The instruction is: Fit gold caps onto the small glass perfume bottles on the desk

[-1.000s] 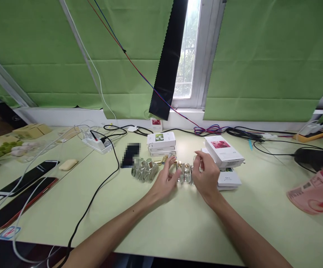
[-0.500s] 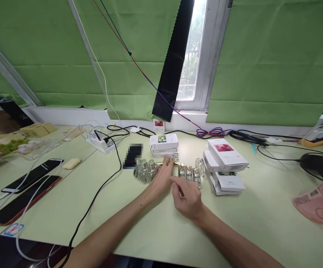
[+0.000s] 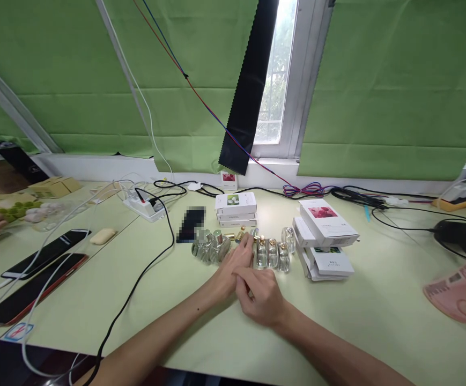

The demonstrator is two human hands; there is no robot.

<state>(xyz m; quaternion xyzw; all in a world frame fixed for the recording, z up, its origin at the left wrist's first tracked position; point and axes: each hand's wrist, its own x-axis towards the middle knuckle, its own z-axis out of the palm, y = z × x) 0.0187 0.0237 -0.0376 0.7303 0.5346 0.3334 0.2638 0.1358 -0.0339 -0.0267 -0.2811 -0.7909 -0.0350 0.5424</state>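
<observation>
Two phones (image 3: 35, 268) lie at nine o'clock on the pale green surface (image 3: 377, 321), with a white power strip (image 3: 144, 208) at eleven. At centre, a cluster of small glass bottles (image 3: 211, 247) stands in a row. The left hand (image 3: 233, 268) reaches toward twelve, fingers loosely extended, fingertips touching the bottles; whether it grips one I cannot tell. The right hand (image 3: 261, 297) rests just behind it, touching it, fingers curled, holding nothing visible. Stacked white boxes (image 3: 325, 236) sit at two o'clock.

Clear glass bottles (image 3: 272, 256), matt green table (image 3: 377, 311)
</observation>
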